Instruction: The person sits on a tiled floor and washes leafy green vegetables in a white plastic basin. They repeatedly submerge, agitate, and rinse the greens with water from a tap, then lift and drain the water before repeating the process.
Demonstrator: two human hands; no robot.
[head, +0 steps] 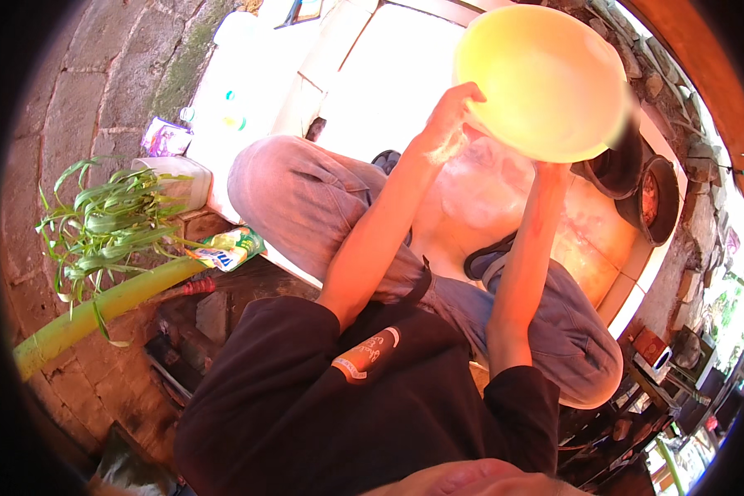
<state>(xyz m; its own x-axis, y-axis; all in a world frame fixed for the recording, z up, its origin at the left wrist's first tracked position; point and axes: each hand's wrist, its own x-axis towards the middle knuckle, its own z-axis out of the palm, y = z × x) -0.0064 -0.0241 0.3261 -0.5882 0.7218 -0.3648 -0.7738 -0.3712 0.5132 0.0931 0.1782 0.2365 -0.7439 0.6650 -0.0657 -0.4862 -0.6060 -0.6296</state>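
Note:
My left hand [449, 115] grips the left edge of a round yellow plastic basin [539, 80], thumb over the rim. My right hand [552, 170] is at the basin's lower edge, largely hidden beneath it; the wrist and forearm show. The basin is raised and tilted above the tiled floor, and strong glare blurs its details. Whitish suds or wet residue cling to my left wrist. Under the basin, between my knees, the tiles [583, 248] look wet and soapy. Dark sandals [490, 257] are on my feet.
Dark round pans [654, 198] stand at the right by a stone wall. To the left are leafy green stalks [111, 217], a translucent plastic container [189, 180], a green printed packet [232, 248], a purple packet [166, 137] and a thick bamboo pole [105, 310]. Glare whitens the tiles ahead.

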